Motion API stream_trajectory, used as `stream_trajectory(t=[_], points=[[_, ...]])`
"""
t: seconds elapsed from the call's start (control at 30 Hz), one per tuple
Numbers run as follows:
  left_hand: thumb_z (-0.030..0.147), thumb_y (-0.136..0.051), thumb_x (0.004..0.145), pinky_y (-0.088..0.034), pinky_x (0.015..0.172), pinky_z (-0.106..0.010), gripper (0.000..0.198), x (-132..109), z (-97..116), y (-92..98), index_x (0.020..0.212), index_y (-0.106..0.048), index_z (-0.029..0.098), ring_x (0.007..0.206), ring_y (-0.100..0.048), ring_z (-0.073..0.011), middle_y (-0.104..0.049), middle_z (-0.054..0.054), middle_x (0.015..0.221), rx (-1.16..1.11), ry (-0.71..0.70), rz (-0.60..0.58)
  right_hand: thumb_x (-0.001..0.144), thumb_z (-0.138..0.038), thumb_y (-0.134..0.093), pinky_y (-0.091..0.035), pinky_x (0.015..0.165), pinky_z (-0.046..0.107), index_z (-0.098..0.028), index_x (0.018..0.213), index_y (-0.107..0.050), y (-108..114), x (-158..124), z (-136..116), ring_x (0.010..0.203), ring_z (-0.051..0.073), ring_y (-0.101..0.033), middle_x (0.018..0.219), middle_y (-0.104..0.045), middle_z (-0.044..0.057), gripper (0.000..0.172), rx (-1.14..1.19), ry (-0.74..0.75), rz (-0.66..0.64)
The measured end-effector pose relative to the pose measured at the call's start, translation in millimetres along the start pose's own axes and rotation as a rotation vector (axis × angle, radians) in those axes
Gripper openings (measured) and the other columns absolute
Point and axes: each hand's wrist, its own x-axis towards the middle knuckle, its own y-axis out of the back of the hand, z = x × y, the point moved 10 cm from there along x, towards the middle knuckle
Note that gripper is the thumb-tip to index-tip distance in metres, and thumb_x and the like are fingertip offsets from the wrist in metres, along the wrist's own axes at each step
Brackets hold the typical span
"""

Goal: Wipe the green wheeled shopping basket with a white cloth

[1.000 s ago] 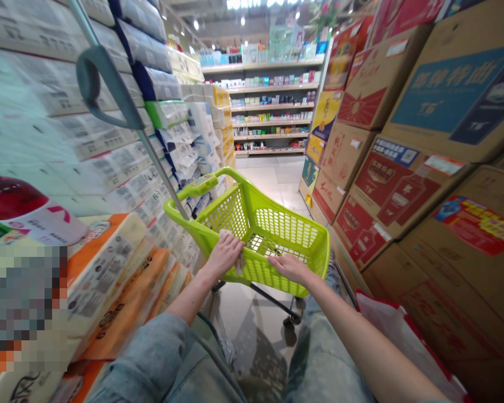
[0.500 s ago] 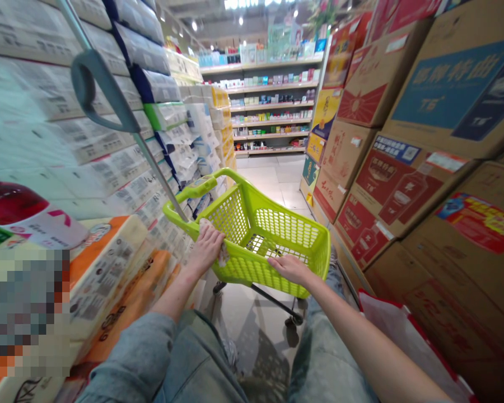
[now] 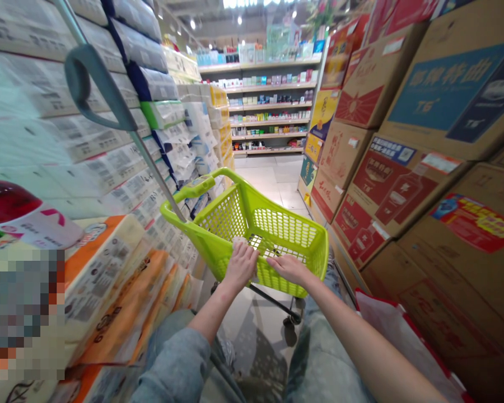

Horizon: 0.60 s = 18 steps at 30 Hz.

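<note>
A lime-green wheeled shopping basket [image 3: 285,221] with perforated sides stands before me, its inside showing bare mesh. My left hand [image 3: 241,264] is closed over its near rim, pressing a crumpled pale cloth [image 3: 239,242] against it; only the cloth's edges show. Close beside it, my right hand [image 3: 289,267] grips the same rim toward the right end, thumb on top and fingers hidden outside. From the basket's left end a grey pole with a loop handle [image 3: 96,89] slants up to the left.
Packs of tissue paper [image 3: 105,173] are stacked along the left. Liquor cartons [image 3: 390,184] wall the right side, with a red-edged white bag [image 3: 397,330] below them. Shelves of small goods [image 3: 273,101] stand at the aisle's far end.
My left hand has slid right along the near rim with the cloth, from the handle end to beside my right hand. The right hand stays on the rim.
</note>
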Motion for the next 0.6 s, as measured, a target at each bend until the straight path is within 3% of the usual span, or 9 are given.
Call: stream_trajectory(t=[0.1, 0.27, 0.33, 0.47, 0.6], points=[[0.021, -0.040, 0.088, -0.035, 0.098, -0.039, 0.021, -2.1, -16.4, 7.4, 0.101, -0.056, 0.017, 0.095, -0.049, -0.0216, -0.057, -0.007, 0.090, 0.016, -0.086, -0.048, 0.092, -0.056, -0.009, -0.031, 0.060, 0.024, -0.020, 0.080, -0.068, 1.0, -0.6, 0.8, 0.074, 0.017, -0.059, 0.077, -0.068, 0.006, 0.070, 0.014, 0.005, 0.009], [0.018, -0.040, 0.087, -0.029, 0.104, -0.044, 0.025, -11.1, -85.7, 32.6, 0.104, -0.058, 0.016, 0.103, -0.048, -0.0251, -0.058, -0.010, 0.096, 0.130, 0.011, -0.002, 0.091, -0.058, -0.009, -0.027, 0.056, 0.024, -0.020, 0.075, -0.065, 0.5, -0.8, -0.2, 0.067, 0.015, -0.056, 0.071, -0.065, 0.005, 0.070, 0.036, 0.010, 0.019], [0.017, -0.038, 0.087, -0.027, 0.105, -0.044, 0.027, -14.5, -103.6, 39.0, 0.105, -0.058, 0.016, 0.103, -0.048, -0.0250, -0.058, -0.010, 0.097, 0.152, 0.023, 0.005, 0.091, -0.058, -0.009, -0.026, 0.056, 0.024, -0.020, 0.074, -0.065, 0.0, -0.8, -0.5, 0.065, 0.014, -0.055, 0.070, -0.065, 0.004, 0.070, 0.036, 0.004, 0.022], [0.017, -0.039, 0.086, -0.025, 0.106, -0.045, 0.024, -14.8, -114.5, 42.8, 0.097, -0.060, 0.017, 0.102, -0.048, -0.0254, -0.058, -0.010, 0.092, 0.167, 0.103, 0.005, 0.091, -0.058, -0.009, -0.026, 0.056, 0.024, -0.020, 0.075, -0.066, -1.8, -0.5, -0.6, 0.066, 0.015, -0.055, 0.070, -0.064, 0.004, 0.070, 0.031, -0.002, 0.015], [0.018, -0.040, 0.085, -0.023, 0.106, -0.049, 0.020, -12.4, -107.7, 41.9, 0.086, -0.059, 0.018, 0.101, -0.046, -0.0266, -0.056, -0.010, 0.088, 0.154, 0.255, 0.040, 0.091, -0.058, -0.010, -0.028, 0.056, 0.024, -0.020, 0.077, -0.067, -1.9, -1.1, 1.1, 0.068, 0.015, -0.057, 0.072, -0.065, 0.005, 0.070, 0.021, -0.001, 0.003]])
